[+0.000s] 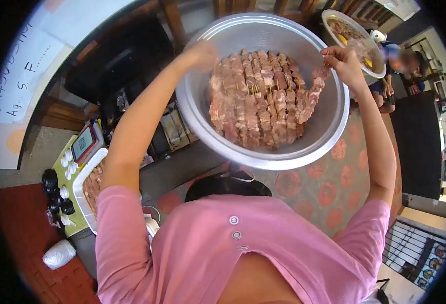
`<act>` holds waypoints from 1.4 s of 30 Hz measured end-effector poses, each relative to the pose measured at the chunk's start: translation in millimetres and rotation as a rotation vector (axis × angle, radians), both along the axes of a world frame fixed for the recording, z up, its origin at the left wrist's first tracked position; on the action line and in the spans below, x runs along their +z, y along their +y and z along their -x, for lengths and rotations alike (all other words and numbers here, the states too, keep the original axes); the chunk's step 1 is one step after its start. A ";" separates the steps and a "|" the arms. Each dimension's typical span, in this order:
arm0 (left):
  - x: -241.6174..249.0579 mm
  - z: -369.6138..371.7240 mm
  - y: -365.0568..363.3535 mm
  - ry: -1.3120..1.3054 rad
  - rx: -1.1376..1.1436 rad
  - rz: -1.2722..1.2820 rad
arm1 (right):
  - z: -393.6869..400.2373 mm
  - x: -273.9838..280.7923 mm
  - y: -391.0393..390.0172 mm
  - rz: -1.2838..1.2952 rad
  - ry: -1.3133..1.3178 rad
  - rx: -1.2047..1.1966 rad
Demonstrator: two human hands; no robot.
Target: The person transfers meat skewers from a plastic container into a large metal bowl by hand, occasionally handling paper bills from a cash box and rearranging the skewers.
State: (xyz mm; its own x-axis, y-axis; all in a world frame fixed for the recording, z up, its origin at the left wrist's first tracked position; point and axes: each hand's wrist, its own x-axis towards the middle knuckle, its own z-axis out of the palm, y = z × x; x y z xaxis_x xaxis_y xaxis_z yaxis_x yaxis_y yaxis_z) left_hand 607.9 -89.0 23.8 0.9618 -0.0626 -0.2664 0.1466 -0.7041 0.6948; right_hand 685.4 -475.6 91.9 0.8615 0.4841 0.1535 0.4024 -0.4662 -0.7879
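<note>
- Your left hand (202,53) rests on the skewers (258,96) piled in the metal basin (329,126); its finger grip is blurred, I cannot tell
- Your right hand (342,63) pinches one skewer's stick end
- Raw meat looks soft and slippery; take hold by the stiff sticks

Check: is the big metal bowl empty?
No. The bowl holds rows of raw meat skewers.

Patterned table (334,187) bears a metal bowl (329,126); beyond, seemingly, a plate (377,68).
</note>
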 end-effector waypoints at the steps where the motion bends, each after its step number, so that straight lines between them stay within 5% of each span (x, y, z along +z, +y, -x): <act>1: -1.6 0.7 -4.0 0.027 0.027 0.012 | -2.3 -3.2 -0.6 0.019 0.042 0.029; 5: 5.0 1.4 -18.3 0.077 -0.074 -0.296 | -4.1 -8.9 1.1 0.156 0.048 0.000; 10: 6.7 20.2 -43.2 -0.302 -0.186 -0.615 | -25.0 -25.3 -3.8 0.257 -0.050 0.021; 16: -25.0 10.2 -45.6 -0.114 -0.046 -0.730 | -38.4 -48.5 1.3 0.435 0.055 0.050; 21: -20.8 10.9 -48.7 -0.011 -0.167 -0.712 | -42.5 -58.7 16.6 0.680 0.078 -0.019; 23: -28.5 11.3 -46.7 -0.011 -0.153 -0.694 | -48.5 -67.7 22.7 0.981 -0.121 0.264; 32: -19.5 21.8 -50.6 -0.163 -0.208 -0.625 | -35.7 -71.9 41.7 1.048 -0.011 0.073; 39: -63.2 2.9 -32.9 -0.175 -0.125 -0.683 | -47.6 -85.1 53.7 1.351 -0.035 0.267; 42: -67.1 -0.1 -35.7 -0.179 -0.064 -0.649 | -35.6 -82.4 54.2 0.975 0.183 0.045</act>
State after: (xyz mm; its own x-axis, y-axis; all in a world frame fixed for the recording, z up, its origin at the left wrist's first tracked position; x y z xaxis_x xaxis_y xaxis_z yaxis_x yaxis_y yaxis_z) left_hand 608.0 -124.7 -43.3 0.9944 -0.0021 -0.1059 0.0126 -0.9904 0.1380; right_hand 721.0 -421.4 9.5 0.8097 0.3610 -0.4626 0.3462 -0.9304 -0.1201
